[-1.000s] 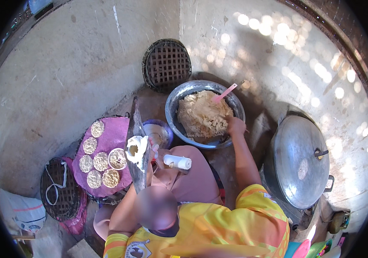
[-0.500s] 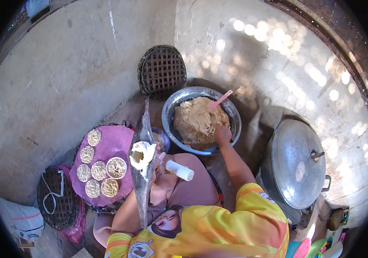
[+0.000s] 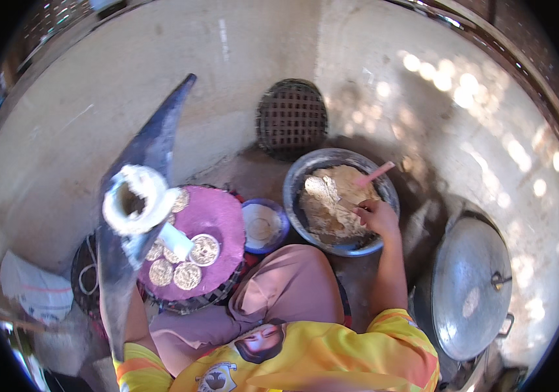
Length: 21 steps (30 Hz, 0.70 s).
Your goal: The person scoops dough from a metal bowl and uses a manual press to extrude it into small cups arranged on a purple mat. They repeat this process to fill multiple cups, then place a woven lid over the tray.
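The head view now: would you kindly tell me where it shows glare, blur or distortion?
In the head view, sunlight spots glare on the wall at right; in the head view, the board looks slightly blurred; in the head view, the wall's top edge bends.

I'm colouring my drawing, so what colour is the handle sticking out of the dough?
The handle is pink, best seen in the head view.

- Dough (image 3: 338, 212) in the basin (image 3: 350, 251), handle (image 3: 376, 174) by its far right edge
- Bowl (image 3: 284, 228) between basin and tray (image 3: 227, 215)
- Rounds (image 3: 187, 276) mostly near tray's left edge
- Pot (image 3: 470, 287) right of basin
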Tool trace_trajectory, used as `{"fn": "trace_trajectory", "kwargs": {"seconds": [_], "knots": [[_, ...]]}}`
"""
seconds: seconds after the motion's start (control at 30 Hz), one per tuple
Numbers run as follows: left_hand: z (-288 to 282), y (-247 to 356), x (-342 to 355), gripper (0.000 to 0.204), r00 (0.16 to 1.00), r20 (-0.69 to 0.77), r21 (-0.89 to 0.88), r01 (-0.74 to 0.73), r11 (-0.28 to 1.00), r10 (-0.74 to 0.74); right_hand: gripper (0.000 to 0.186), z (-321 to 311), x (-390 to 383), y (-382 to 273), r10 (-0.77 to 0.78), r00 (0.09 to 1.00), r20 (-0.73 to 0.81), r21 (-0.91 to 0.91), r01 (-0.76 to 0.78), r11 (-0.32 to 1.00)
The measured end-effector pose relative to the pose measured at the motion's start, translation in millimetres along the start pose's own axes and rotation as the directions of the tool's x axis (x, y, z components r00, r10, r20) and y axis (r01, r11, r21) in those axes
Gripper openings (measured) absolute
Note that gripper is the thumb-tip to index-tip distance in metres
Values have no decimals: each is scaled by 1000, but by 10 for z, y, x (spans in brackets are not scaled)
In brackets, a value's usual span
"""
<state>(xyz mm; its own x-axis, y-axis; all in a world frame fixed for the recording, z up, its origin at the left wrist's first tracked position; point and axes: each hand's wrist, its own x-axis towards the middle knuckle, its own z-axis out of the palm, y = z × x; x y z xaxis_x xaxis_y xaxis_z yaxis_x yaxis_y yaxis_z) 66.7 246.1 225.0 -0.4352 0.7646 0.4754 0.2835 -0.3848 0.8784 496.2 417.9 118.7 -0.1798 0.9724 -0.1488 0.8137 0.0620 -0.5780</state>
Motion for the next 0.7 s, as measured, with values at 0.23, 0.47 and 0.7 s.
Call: {"fn": "trace_trajectory", "kwargs": {"seconds": [0.23,0.47,0.7], "knots": [[-160,448,-237,29,890,431,632,-416,654,150,18,-290,-270,-1437,-521,788,329,417,374,829],[-404,253,-716,52,971,240,815,-210,539,16,23,-88,-914,-2784,-988,157,1,-498,856,136],[-817,-123,-881,46,967,252,428,-82,900,-32,10,534,-1373,-3117,-921,-353,166,-706,610,-361]]}}
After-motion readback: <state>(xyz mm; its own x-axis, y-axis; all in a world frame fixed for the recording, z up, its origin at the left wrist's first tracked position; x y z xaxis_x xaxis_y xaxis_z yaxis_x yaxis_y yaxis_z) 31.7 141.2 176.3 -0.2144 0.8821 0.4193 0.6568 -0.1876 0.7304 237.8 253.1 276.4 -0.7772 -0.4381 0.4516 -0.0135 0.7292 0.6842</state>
